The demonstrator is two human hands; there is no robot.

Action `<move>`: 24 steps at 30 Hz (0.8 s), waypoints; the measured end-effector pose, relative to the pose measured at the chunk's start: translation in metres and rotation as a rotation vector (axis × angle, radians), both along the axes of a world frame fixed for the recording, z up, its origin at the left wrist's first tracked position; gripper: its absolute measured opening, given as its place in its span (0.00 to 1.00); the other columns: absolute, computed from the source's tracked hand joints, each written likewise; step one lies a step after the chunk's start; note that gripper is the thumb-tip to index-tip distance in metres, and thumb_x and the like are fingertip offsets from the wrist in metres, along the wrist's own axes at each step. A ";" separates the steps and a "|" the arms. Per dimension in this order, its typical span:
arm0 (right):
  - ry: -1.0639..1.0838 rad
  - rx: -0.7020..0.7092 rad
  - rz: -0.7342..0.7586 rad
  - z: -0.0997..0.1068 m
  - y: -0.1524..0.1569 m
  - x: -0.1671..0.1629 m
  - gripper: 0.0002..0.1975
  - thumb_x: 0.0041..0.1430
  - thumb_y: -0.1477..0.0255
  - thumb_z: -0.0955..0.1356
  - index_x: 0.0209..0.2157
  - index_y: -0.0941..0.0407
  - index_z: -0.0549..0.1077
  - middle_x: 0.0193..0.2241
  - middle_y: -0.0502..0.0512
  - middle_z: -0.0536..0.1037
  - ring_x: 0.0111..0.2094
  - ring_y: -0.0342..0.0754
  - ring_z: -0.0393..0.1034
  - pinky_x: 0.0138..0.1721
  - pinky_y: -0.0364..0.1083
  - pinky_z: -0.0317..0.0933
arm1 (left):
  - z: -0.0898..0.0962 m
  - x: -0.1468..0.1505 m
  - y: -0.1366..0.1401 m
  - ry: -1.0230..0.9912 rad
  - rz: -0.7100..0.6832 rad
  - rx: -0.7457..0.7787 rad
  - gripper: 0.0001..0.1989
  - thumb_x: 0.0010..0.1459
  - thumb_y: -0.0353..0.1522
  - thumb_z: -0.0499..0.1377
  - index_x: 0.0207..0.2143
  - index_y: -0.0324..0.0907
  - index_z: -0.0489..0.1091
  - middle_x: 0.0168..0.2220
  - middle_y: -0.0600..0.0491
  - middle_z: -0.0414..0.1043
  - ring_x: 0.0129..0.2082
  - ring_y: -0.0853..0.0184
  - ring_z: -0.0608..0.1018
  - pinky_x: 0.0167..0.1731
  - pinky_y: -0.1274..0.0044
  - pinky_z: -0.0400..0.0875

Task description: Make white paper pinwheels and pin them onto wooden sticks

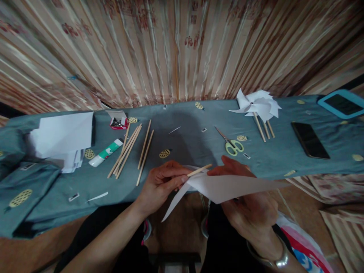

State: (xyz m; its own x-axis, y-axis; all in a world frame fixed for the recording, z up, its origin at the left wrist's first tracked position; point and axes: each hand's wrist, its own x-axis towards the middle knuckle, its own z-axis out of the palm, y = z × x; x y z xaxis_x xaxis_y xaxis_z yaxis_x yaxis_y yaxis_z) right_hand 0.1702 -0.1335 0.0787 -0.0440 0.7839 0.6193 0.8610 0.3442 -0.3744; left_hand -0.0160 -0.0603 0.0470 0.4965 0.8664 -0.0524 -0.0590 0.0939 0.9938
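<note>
A white paper pinwheel (218, 186) is up in front of me at the table's near edge, its long pointed blades spread out. My left hand (161, 181) pinches a wooden stick (201, 170) between thumb and fingers, against the middle of the paper. On the other side, my right hand (250, 204) is bent around the pinwheel, with a blade lying across it and hiding part of the fingers. Green-handled scissors (233, 147) lie just beyond my right hand. To the left of my hands are several loose wooden sticks (129, 149).
White paper sheets (66, 132), a glue tube (106, 152) and an opened red box of small metal pieces (118, 123) lie left. Finished pinwheels (260, 106), a phone (309, 139) and a blue-framed tablet (342, 104) are right. A curtain (176, 53) hangs behind the table.
</note>
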 end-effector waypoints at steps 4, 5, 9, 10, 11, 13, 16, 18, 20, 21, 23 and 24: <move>0.055 0.019 0.032 -0.001 -0.002 0.001 0.21 0.60 0.77 0.68 0.54 0.51 0.68 0.37 0.55 0.83 0.37 0.54 0.80 0.41 0.52 0.74 | 0.000 -0.001 -0.002 -0.002 0.003 0.002 0.06 0.55 0.32 0.65 0.35 0.48 0.82 0.30 0.51 0.74 0.28 0.71 0.74 0.25 0.82 0.69; 0.071 0.014 0.035 -0.001 -0.003 0.001 0.22 0.60 0.77 0.67 0.56 0.51 0.67 0.37 0.55 0.83 0.38 0.54 0.80 0.41 0.53 0.73 | 0.000 -0.001 -0.002 -0.003 0.003 0.002 0.06 0.55 0.32 0.65 0.35 0.47 0.82 0.30 0.51 0.74 0.28 0.71 0.74 0.25 0.82 0.69; 0.090 -0.020 0.073 -0.002 -0.002 0.003 0.27 0.59 0.78 0.67 0.60 0.52 0.63 0.35 0.54 0.83 0.38 0.54 0.79 0.40 0.53 0.73 | 0.000 -0.001 -0.001 -0.022 0.000 0.019 0.06 0.55 0.33 0.65 0.35 0.48 0.82 0.29 0.51 0.74 0.26 0.72 0.73 0.25 0.82 0.70; 0.091 -0.027 0.080 -0.003 -0.002 0.003 0.27 0.60 0.79 0.67 0.60 0.52 0.63 0.35 0.54 0.82 0.38 0.54 0.78 0.40 0.53 0.73 | 0.000 -0.001 -0.001 -0.025 -0.002 0.025 0.06 0.55 0.33 0.65 0.35 0.48 0.82 0.29 0.51 0.74 0.25 0.72 0.73 0.25 0.82 0.70; 0.096 -0.030 0.083 -0.003 -0.001 0.004 0.27 0.60 0.79 0.66 0.60 0.51 0.62 0.35 0.54 0.82 0.38 0.54 0.78 0.40 0.53 0.73 | 0.000 -0.001 -0.001 -0.025 -0.005 0.031 0.06 0.55 0.33 0.65 0.35 0.48 0.82 0.29 0.51 0.73 0.25 0.73 0.73 0.25 0.82 0.70; 0.102 -0.043 0.082 -0.004 -0.001 0.004 0.28 0.60 0.78 0.66 0.61 0.51 0.61 0.36 0.55 0.82 0.38 0.55 0.78 0.40 0.53 0.73 | 0.000 -0.002 -0.001 -0.019 -0.003 0.039 0.05 0.55 0.34 0.66 0.35 0.48 0.82 0.29 0.51 0.73 0.25 0.73 0.73 0.25 0.82 0.70; 0.093 -0.044 0.090 -0.004 -0.002 0.005 0.28 0.60 0.77 0.67 0.61 0.51 0.61 0.36 0.55 0.82 0.39 0.55 0.77 0.40 0.53 0.73 | 0.001 -0.003 0.000 -0.004 0.005 0.041 0.05 0.55 0.35 0.66 0.35 0.47 0.83 0.29 0.51 0.74 0.25 0.72 0.73 0.25 0.82 0.70; 0.100 -0.036 0.098 -0.004 -0.002 0.005 0.28 0.60 0.77 0.67 0.61 0.51 0.61 0.36 0.55 0.81 0.39 0.55 0.77 0.40 0.53 0.73 | 0.001 -0.004 0.000 0.000 0.007 0.039 0.06 0.55 0.35 0.66 0.35 0.47 0.83 0.29 0.50 0.74 0.25 0.72 0.73 0.25 0.82 0.70; 0.110 -0.031 0.100 -0.004 -0.002 0.005 0.28 0.60 0.77 0.67 0.61 0.52 0.61 0.36 0.55 0.82 0.39 0.55 0.78 0.40 0.54 0.73 | 0.001 -0.004 0.000 0.003 0.007 0.037 0.06 0.55 0.35 0.66 0.35 0.48 0.82 0.29 0.51 0.74 0.25 0.72 0.73 0.24 0.82 0.70; 0.111 -0.031 0.101 -0.004 -0.001 0.005 0.28 0.59 0.77 0.67 0.61 0.52 0.61 0.36 0.54 0.82 0.38 0.55 0.78 0.40 0.54 0.73 | 0.001 -0.004 0.000 0.004 0.008 0.037 0.06 0.55 0.35 0.66 0.35 0.48 0.82 0.29 0.51 0.74 0.25 0.72 0.73 0.24 0.83 0.70; 0.107 -0.036 0.108 -0.004 -0.001 0.005 0.27 0.59 0.78 0.67 0.60 0.51 0.63 0.35 0.54 0.82 0.38 0.55 0.78 0.40 0.54 0.73 | 0.000 -0.004 -0.001 0.010 0.009 0.036 0.06 0.55 0.35 0.66 0.35 0.48 0.82 0.29 0.51 0.74 0.25 0.73 0.73 0.24 0.83 0.69; 0.109 -0.035 0.111 -0.004 0.000 0.005 0.27 0.59 0.78 0.67 0.60 0.51 0.63 0.35 0.54 0.82 0.38 0.55 0.78 0.40 0.54 0.73 | 0.000 -0.004 -0.001 0.012 0.012 0.037 0.05 0.55 0.34 0.66 0.35 0.49 0.82 0.29 0.51 0.74 0.25 0.73 0.73 0.24 0.83 0.70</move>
State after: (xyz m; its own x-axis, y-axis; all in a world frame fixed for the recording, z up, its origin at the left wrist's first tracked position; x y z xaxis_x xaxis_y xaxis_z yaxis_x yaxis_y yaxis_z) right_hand 0.1754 -0.1337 0.0743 -0.0659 0.7994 0.5972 0.7722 0.4199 -0.4768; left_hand -0.0195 -0.0611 0.0465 0.4857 0.8737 -0.0263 -0.0475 0.0564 0.9973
